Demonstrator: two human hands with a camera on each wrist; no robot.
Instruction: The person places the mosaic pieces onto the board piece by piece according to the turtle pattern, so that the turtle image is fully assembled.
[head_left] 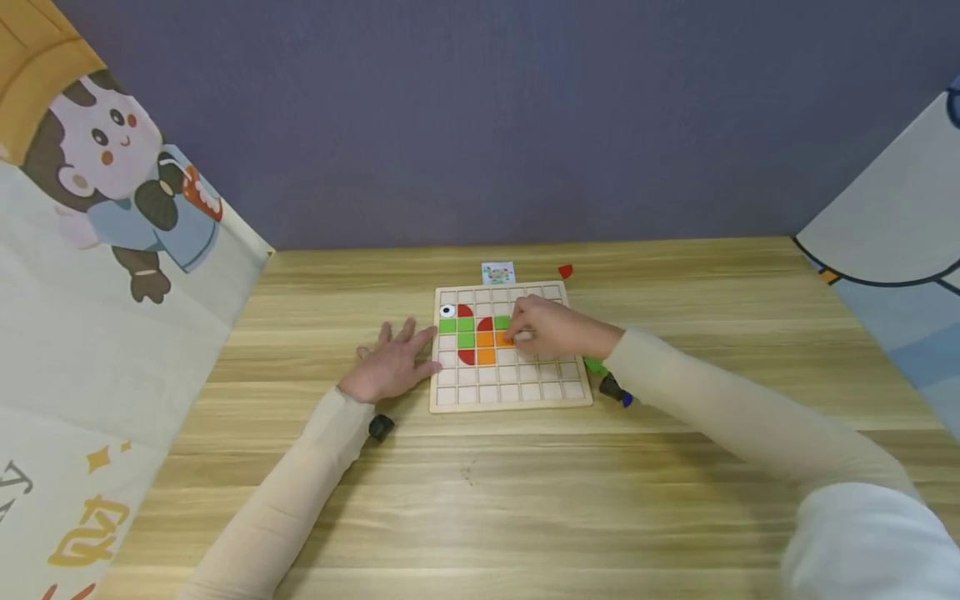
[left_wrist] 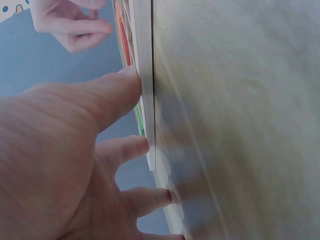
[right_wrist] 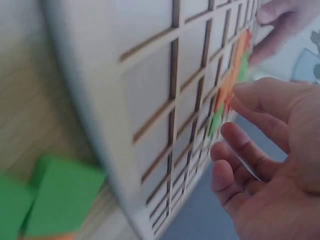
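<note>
A wooden grid board [head_left: 510, 392] lies on the table, with colored tiles in some of its cells. My left hand [head_left: 387, 365] is spread flat at the board's left edge, its thumb and forefinger touching the rim in the left wrist view. Over the board's middle, my right hand [head_left: 551, 326] pinches an orange square tile [head_left: 503, 338] at its cell between thumb and forefinger. Left of it are orange squares [head_left: 486, 356], green squares [head_left: 466, 340], red quarter-circles [head_left: 467, 357] and a white eye tile [head_left: 447, 311]. A green square [head_left: 502, 322] sits just behind the pinched tile.
A small picture card [head_left: 498, 272] stands out behind the board's far edge. Close by on the table is a loose red quarter-circle [head_left: 566, 271]. Loose green tiles [right_wrist: 67, 197] lie beside the board's right side, partly under the right forearm in the head view.
</note>
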